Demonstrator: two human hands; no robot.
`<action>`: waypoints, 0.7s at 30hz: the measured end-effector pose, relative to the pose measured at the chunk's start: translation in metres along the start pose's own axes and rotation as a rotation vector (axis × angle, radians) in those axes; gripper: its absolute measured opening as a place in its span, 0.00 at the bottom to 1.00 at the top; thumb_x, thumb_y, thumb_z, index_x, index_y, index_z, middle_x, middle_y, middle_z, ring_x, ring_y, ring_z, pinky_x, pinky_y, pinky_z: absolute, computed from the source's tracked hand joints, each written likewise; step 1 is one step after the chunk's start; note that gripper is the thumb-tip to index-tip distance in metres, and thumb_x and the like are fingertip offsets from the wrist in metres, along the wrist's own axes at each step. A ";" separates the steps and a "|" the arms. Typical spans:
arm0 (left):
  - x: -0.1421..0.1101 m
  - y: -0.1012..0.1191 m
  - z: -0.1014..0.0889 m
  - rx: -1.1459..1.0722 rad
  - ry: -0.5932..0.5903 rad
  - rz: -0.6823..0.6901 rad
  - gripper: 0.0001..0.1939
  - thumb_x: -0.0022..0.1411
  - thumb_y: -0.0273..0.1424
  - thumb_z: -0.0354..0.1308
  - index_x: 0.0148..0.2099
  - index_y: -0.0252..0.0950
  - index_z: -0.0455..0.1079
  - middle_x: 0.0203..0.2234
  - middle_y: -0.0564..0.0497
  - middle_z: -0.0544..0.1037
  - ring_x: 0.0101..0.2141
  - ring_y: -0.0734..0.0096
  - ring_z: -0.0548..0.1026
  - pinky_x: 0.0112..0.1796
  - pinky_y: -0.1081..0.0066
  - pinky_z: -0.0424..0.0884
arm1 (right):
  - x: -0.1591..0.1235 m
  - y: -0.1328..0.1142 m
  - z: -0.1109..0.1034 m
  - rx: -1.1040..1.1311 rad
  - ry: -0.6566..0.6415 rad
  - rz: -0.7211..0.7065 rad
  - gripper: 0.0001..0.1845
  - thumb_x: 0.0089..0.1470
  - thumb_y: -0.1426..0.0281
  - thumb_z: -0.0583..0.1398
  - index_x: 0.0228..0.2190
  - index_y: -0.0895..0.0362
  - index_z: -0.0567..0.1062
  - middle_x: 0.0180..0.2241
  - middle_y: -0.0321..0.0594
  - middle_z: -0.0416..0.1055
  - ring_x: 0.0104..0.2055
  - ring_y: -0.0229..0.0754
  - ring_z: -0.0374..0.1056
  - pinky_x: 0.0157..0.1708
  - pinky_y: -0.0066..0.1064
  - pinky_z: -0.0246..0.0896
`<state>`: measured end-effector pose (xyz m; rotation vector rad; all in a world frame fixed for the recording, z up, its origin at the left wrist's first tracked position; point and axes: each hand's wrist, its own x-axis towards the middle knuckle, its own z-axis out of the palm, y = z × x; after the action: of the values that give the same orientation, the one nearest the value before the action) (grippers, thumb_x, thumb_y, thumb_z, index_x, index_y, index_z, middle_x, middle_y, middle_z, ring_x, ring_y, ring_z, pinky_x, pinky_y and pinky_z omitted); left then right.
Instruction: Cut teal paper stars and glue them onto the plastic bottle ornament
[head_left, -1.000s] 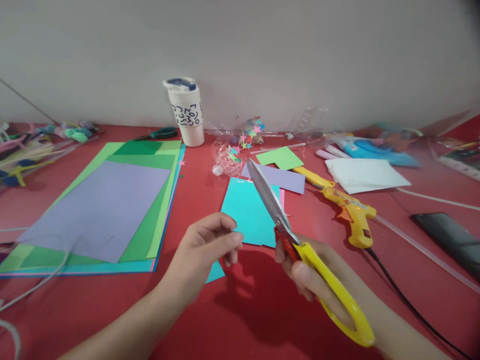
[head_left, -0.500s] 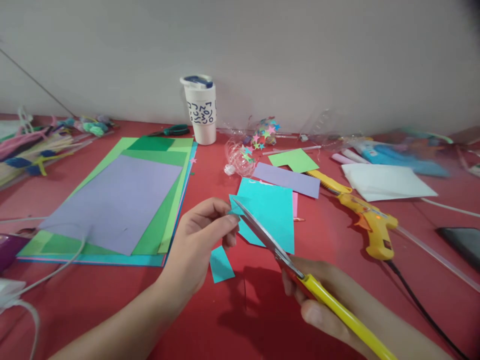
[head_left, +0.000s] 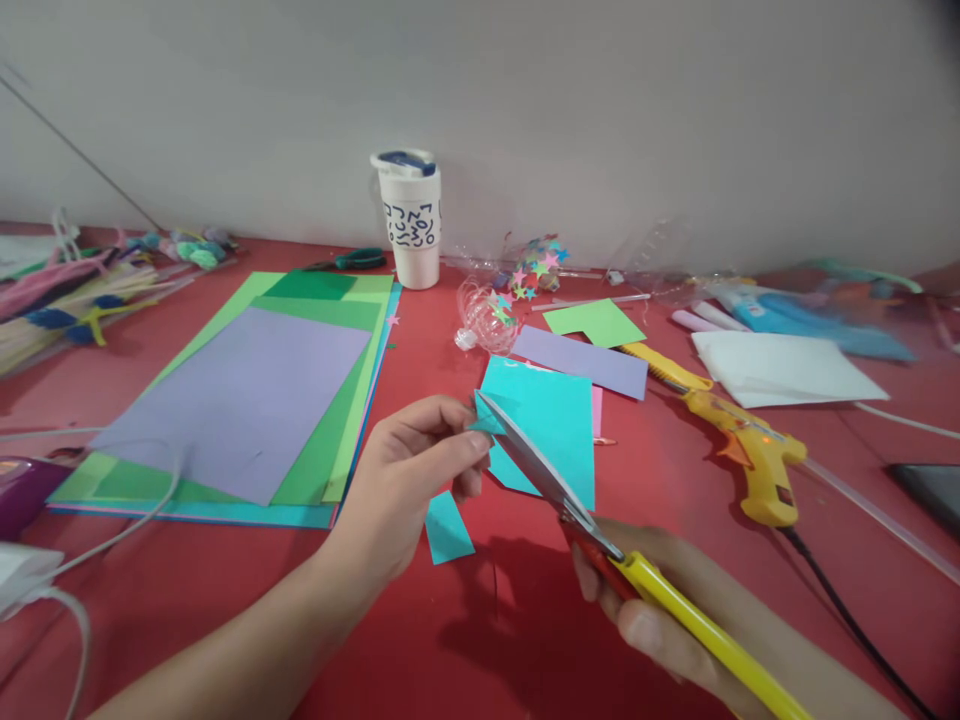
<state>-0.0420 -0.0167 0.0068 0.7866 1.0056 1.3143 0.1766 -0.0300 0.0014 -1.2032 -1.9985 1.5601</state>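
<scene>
Between thumb and fingers, my left hand point(head_left: 424, 465) pinches a small piece of turquoise paper point(head_left: 486, 421). My right hand point(head_left: 660, 600) grips scissors point(head_left: 551, 482) with yellow and red handles. Their blade tips lie at the small piece, just past my left fingertips. Behind the blades, a larger turquoise sheet point(head_left: 559, 420) lies on the red table point(head_left: 420, 640), with one lower corner cut off. A turquoise offcut point(head_left: 449, 530) rests below my left hand.
At left lies a stack of coloured sheets topped by a purple sheet point(head_left: 255, 400). A white tumbler point(head_left: 412, 225) stands near the wall. To the right are a yellow glue gun point(head_left: 757, 445), a lilac strip point(head_left: 581, 362), a green piece point(head_left: 596, 322) and folded white paper point(head_left: 787, 367). A white cable point(head_left: 161, 500) crosses the left side.
The whole view has shifted slightly, so things appear a little farther right. The scissor blades look nearly closed across the small paper's edge. Both hands keep their hold.
</scene>
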 end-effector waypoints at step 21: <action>-0.001 0.002 0.001 0.003 0.017 -0.031 0.06 0.51 0.25 0.61 0.24 0.36 0.68 0.15 0.59 0.70 0.17 0.82 0.66 0.20 0.81 0.61 | -0.001 -0.007 0.006 -0.033 0.116 0.044 0.31 0.49 0.37 0.51 0.22 0.53 0.63 0.20 0.32 0.55 0.19 0.36 0.54 0.18 0.29 0.51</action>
<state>-0.0419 -0.0169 0.0092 0.7608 1.0302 1.2955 0.1704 -0.0349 0.0065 -1.3278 -1.9428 1.4476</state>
